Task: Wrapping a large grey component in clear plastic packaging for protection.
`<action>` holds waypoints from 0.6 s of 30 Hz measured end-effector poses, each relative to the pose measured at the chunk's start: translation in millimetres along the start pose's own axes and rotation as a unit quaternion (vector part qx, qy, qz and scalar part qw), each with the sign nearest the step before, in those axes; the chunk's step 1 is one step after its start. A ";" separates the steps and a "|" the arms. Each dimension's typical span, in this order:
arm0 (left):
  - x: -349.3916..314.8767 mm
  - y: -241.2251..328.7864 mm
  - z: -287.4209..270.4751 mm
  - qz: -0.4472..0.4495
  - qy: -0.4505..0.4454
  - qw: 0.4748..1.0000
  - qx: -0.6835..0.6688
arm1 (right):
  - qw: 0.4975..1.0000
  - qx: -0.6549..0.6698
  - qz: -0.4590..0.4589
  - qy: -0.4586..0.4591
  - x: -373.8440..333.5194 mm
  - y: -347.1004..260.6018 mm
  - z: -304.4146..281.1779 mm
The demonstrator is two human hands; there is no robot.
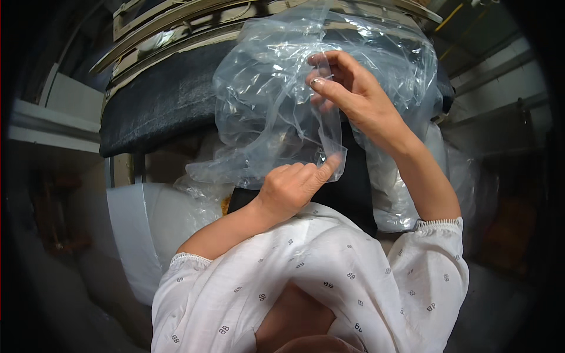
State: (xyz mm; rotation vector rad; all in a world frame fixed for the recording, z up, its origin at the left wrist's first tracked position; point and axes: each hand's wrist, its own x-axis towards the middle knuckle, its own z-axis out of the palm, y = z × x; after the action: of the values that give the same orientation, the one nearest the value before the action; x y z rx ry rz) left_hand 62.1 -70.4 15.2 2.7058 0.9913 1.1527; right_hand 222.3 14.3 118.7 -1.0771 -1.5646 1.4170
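Note:
A large heap of clear plastic film [253, 100], likely bags, lies crumpled in front of me and hangs over the near edge of a dark padded surface. My left hand [294, 185] is low at the film's near corner. Its fingers are curled in, and one digit stretches along the corner, pinching the film. Farther up, my right hand [356, 88] is raised at the film with thumb and forefinger apart. Its other fingers show partly through a loose clear strip, and it does not appear to grip the film.
The black padded surface [165, 94] runs across the far side, with wooden slats [176, 26] behind it. More clear plastic [394, 200] hangs below at the right. At the lower left is a whitish translucent sheet [132, 235]. Pale rails [56, 126] stand at the left.

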 end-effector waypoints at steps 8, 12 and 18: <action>61.2 -39.2 -46.9 0.035 0.129 0.988 -0.073 | 0.991 -0.048 -0.112 0.047 -27.3 28.9 -4.1; 122.8 -55.8 -66.9 -0.052 0.082 0.988 -0.118 | 0.990 -0.071 -0.114 0.036 -40.9 26.6 -6.3; 124.6 -64.1 -58.1 -0.051 -0.062 0.954 -0.287 | 0.991 -0.064 -0.118 0.017 -42.3 27.9 -18.3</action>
State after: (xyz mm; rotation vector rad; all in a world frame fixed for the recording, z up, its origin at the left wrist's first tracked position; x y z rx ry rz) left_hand 53.9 39.8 119.1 2.2040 0.6381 1.0343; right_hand 257.3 -17.6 93.0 -0.9475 -1.7138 1.1473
